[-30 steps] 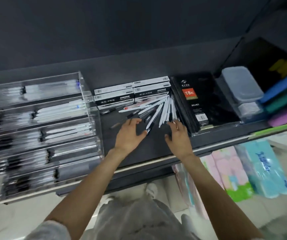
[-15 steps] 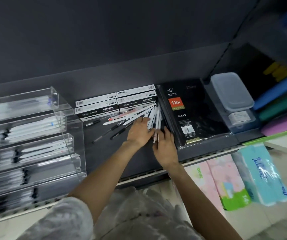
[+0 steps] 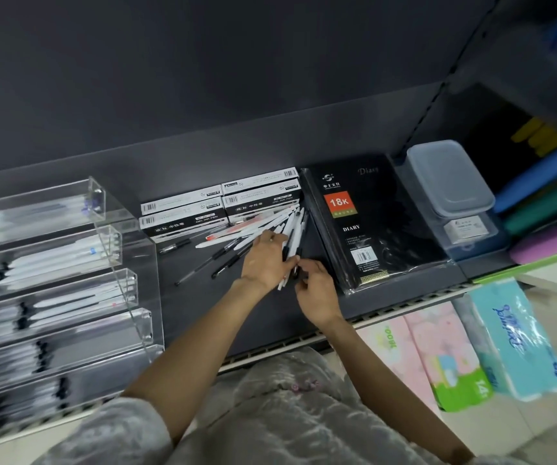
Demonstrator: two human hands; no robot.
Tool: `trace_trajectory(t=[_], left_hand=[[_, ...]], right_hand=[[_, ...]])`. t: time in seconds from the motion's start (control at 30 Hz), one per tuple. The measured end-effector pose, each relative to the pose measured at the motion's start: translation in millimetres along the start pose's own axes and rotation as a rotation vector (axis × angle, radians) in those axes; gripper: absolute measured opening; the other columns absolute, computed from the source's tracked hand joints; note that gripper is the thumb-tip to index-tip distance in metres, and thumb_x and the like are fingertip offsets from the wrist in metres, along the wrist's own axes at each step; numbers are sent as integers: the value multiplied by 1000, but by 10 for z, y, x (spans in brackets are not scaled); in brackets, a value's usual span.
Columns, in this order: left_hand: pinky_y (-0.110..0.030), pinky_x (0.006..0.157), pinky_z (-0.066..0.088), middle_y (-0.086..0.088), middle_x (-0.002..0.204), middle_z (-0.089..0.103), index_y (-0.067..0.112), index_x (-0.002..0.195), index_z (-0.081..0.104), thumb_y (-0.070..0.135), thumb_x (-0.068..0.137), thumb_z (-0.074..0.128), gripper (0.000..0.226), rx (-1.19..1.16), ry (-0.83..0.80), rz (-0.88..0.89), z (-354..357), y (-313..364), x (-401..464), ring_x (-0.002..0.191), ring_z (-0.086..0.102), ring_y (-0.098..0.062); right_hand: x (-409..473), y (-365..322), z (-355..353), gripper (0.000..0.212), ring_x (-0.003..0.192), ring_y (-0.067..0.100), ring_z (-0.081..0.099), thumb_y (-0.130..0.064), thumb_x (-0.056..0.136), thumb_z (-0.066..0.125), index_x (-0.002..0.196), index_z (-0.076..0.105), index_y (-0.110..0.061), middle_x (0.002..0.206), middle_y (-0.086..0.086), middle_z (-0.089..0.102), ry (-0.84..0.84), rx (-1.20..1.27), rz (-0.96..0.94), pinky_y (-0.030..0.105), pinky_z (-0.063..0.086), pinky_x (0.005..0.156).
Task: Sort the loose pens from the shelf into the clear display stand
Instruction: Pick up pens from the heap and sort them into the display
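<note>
Pens (image 3: 270, 229) lie fanned on the shelf (image 3: 203, 313), most still unsorted, though I see the display stand (image 3: 69, 280) at left partly filled. Left hand (image 3: 265, 263) and right hand (image 3: 317, 293) both curl round the white pens' near ends, gathering.

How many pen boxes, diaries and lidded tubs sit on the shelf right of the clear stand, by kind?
Pen boxes: 4
Diary: 1
Lidded tub: 1
Total: 6
</note>
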State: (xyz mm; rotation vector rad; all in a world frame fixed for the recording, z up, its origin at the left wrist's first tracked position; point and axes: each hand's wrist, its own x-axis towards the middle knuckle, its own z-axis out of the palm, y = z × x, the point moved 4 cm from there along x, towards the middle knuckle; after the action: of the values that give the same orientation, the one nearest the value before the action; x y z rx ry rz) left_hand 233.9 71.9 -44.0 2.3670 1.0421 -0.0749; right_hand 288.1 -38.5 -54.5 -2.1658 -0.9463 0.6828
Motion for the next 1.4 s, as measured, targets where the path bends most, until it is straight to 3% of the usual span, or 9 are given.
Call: trace_trajectory(t=[0.1,0.23,0.33,0.6,0.9,1.1,1.27,1.33,1.4], left_hand=[[-33,104,35,-9,132,38,11,134,46,43,91,55,54,74,25,31,-27,76,21,125,35,-26],[-37,96,43,-14,130,43,5,131,42,43,91,56,57,182,3,2,-18,163,57,122,43,-30],[-36,87,46,-16,127,45,3,127,41,42,90,58,57,300,4,-11,-24,218,65,116,50,-31],[-31,77,49,-16,117,54,1,118,44,31,89,60,45,475,8,17,30,311,120,106,59,-28],[-30,81,50,-17,120,58,-4,120,49,-2,95,40,27,639,-28,90,53,392,195,110,60,-27],[-27,85,50,-11,123,58,3,122,55,6,95,48,28,702,-133,78,116,373,273,114,57,-22],[-31,75,44,-14,107,63,3,103,62,28,96,47,30,355,-227,0,-65,388,201,102,60,-28],[-30,66,39,-10,82,59,8,77,57,31,95,47,30,23,-253,-63,-144,291,126,80,57,-25],[-27,59,40,-3,70,57,12,72,54,23,94,49,25,-513,-255,-164,-204,165,-18,67,53,-18]], right_hand=[[-24,25,-15,45,113,28,53,9,85,45,129,48,0,120,15,56,8,57,47,32,43,95],[-108,16,-18,70,114,19,52,3,89,48,148,10,-5,126,5,58,-22,144,119,25,40,93],[-127,25,2,74,115,21,51,0,90,48,148,2,-5,129,3,57,-33,122,125,26,40,94],[-123,28,51,55,119,28,44,-6,88,51,142,35,-5,127,15,51,-7,-21,35,38,40,100],[-139,77,12,48,120,29,46,-4,88,49,136,44,-6,131,15,47,4,-7,57,39,41,98],[-129,81,4,46,118,28,47,-3,89,50,134,45,-5,129,15,48,-2,10,65,38,42,98],[-129,88,0,46,117,28,49,-1,88,50,133,46,-4,130,15,50,3,33,64,38,42,99],[-132,91,-19,46,115,27,51,-2,88,51,133,46,-5,129,13,51,15,59,58,37,43,98],[-143,61,-74,43,107,22,56,-6,91,51,134,45,-8,123,8,56,22,139,82,33,45,95]])
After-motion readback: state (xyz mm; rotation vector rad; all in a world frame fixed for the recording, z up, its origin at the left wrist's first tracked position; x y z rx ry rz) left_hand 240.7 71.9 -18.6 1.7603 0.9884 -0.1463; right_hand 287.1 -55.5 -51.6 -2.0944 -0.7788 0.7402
